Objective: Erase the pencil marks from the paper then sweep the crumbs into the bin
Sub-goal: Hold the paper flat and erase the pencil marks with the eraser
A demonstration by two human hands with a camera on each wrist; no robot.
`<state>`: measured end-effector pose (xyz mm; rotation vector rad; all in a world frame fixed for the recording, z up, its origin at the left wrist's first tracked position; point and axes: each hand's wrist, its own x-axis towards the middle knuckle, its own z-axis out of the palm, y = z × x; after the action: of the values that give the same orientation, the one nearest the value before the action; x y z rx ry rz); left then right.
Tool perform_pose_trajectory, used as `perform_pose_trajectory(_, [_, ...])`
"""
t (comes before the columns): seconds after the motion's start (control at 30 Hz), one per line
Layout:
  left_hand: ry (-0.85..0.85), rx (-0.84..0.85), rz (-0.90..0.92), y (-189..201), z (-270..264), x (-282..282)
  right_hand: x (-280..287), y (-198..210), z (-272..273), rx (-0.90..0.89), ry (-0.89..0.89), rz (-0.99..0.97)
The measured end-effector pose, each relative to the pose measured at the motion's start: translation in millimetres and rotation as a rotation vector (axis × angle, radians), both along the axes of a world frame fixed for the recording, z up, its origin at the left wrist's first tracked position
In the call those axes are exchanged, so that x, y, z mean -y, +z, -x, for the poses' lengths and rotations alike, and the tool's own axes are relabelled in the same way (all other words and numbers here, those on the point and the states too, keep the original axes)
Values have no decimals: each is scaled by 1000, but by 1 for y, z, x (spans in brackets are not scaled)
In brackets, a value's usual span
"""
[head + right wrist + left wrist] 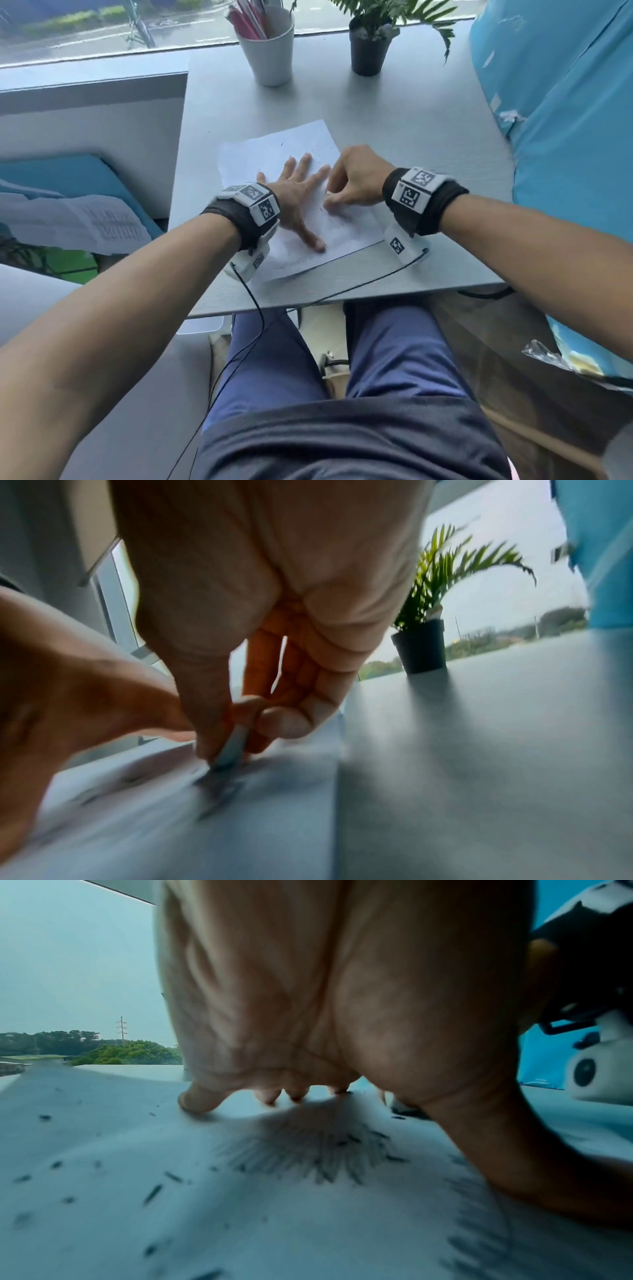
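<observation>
A white sheet of paper (274, 150) lies on the grey desk (411, 113), scattered with dark eraser crumbs (152, 1194) and faint pencil shading (308, 1153). My left hand (294, 192) lies flat on the sheet with fingers spread, pressing it down; the left wrist view shows the palm (308, 988) above the paper. My right hand (356, 181) pinches a small pale eraser (234, 744) between thumb and fingers, its tip on the paper just right of my left hand. The right wrist view is motion-blurred. No bin shows in any view.
A white cup of pink pencils (270, 48) and a black potted plant (371, 48) stand at the desk's far edge by the window. A blue wrapped bulk (565, 120) borders the right side. Black cables (253, 301) hang over the near edge.
</observation>
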<state>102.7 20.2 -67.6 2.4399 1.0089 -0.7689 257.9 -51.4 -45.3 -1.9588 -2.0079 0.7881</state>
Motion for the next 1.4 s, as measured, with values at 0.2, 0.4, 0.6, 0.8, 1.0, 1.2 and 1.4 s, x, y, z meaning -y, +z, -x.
perform_pose_trajectory(0.2, [-16,-27,3,0,2,0,6,-3,6,8,65,47])
perform_pose_trajectory(0.4, [-18,-37,14,1,4,2,7,-5,16,4,173,81])
perform_pose_trajectory(0.6, [-11,-43,11,6,2,5,4,-2,12,22,160,80])
perform_pose_trajectory(0.8, [-17,-51,1,6,-2,3,0,-2,-5,-24,-21,3])
perform_pose_trajectory(1.0, [-34,-62,-20,2,-1,0,10,-1,-3,-44,-23,59])
perform_pose_trajectory(1.2, [-57,-67,-21,-1,0,-2,19,-8,13,-23,117,97])
perform_pose_trajectory(1.4, [-41,-70,-20,0,0,1,20,-7,14,-14,128,79])
